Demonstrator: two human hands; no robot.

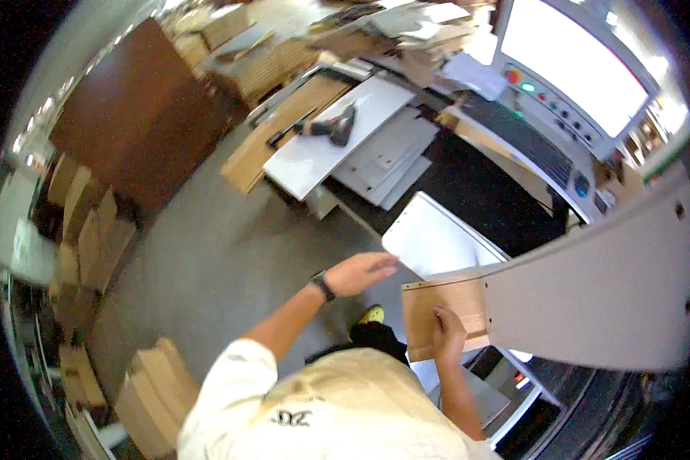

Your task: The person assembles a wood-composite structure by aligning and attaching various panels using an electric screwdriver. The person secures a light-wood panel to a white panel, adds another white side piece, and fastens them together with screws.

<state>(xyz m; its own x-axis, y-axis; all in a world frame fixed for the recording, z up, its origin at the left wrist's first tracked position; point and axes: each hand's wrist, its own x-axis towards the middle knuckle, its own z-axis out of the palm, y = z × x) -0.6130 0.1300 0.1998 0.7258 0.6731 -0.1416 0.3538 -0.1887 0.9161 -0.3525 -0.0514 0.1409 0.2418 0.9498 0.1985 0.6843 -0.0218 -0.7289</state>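
Observation:
My left hand (363, 274) is open, fingers stretched out together, beside the near left edge of a white panel (435, 238). I cannot tell whether it touches that panel. A dark watch (323, 287) is on the left wrist. My right hand (450, 335) is closed, its fingers curled over a light brown wooden board (418, 318) with small holes along its far edge. Whatever those fingers hold, if anything, is hidden. The board meets the end of a large pale machine cover (590, 287) on the right.
Ahead, a cordless drill (337, 126) lies on a white board above stacked grey panels (387, 157). A bright monitor (579, 57), control buttons and a keyboard (521, 134) stand at the far right. Large brown panels (146, 115) and cardboard (157, 395) stand at the left.

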